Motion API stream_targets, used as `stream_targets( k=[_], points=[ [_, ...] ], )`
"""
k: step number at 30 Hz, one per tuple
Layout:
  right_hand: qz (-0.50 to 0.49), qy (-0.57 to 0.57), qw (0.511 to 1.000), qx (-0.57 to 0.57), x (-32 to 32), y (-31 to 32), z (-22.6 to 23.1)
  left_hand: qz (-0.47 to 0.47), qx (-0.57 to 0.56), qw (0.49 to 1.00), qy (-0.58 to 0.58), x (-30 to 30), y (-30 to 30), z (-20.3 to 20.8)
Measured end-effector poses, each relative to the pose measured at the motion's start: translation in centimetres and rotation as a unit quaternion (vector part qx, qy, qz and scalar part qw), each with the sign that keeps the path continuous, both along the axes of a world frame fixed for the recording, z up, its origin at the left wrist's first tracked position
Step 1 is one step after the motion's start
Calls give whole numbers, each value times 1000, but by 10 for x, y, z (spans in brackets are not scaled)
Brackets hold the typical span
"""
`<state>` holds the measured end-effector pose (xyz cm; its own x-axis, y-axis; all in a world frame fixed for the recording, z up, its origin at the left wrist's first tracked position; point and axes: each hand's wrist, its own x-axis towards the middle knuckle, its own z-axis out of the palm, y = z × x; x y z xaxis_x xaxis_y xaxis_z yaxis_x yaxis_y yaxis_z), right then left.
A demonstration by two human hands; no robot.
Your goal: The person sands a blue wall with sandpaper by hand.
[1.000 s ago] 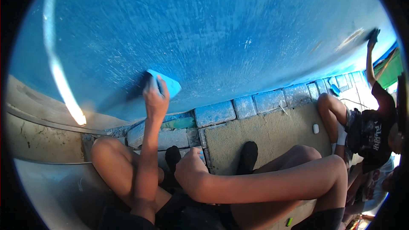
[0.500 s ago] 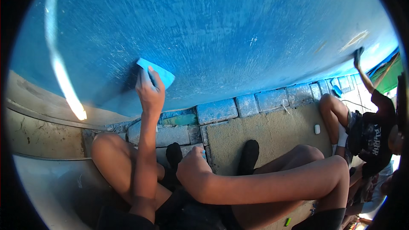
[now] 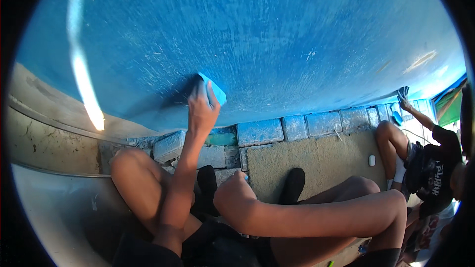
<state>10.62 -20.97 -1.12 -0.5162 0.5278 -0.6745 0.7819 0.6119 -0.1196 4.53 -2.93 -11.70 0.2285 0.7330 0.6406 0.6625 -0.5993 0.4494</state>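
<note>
A light-blue flat sheet [image 3: 213,89], perhaps folded, is pinched in my left hand [image 3: 203,111] against the blue wall [image 3: 277,34]. Pale scratches and scuffs mark the paint around it. Lower down, beside my knees, my right hand [image 3: 235,193] is curled closed above my dark-socked foot. A small blue bit shows at its fingers; what it belongs to I cannot make out.
Grey blue-dusted bricks [image 3: 260,132] line the wall's foot, with a tan mat [image 3: 316,155] in front. A white rounded object [image 3: 371,160] lies on the mat. At right, a co-worker [image 3: 435,163] sits by the wall. A metallic curved surface [image 3: 54,207] borders my left side.
My left hand has shifted right with the blue sheet and looks slightly lower on the wall. My right hand stays closed by my knees. The co-worker's raised hand is lower, fingers now spread.
</note>
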Motion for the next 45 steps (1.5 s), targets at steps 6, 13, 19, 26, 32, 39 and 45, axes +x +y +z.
stream_targets(
  k=[6, 13, 19, 26, 32, 39, 45],
  points=[
    [39, -32, 999, 2, 9, 5, -7, -12, -17, 1000, 2, -4, -2, -58],
    [15, -6, 1000, -13, 0, 3, -1, -5, 9, 1000, -15, 1, 1, -25],
    [22, 4, 1000, 21, 3, 7, 8, 42, 34, 998, -37, -20, 8, -7],
    [23, -10, 1000, -5, 0, 8, -2, -1, -39, 999, 8, -16, 2, -76],
    [-5, 33, 998, 49, 0, 4, 0, 17, 8, 996, -83, -15, 6, 11],
    [15, -38, 999, -15, 5, 16, -8, -17, -36, 993, -109, -6, 2, -46],
    [30, 15, 999, 10, -4, 11, -5, 31, -86, 992, -83, -7, 1, -26]
  ],
)
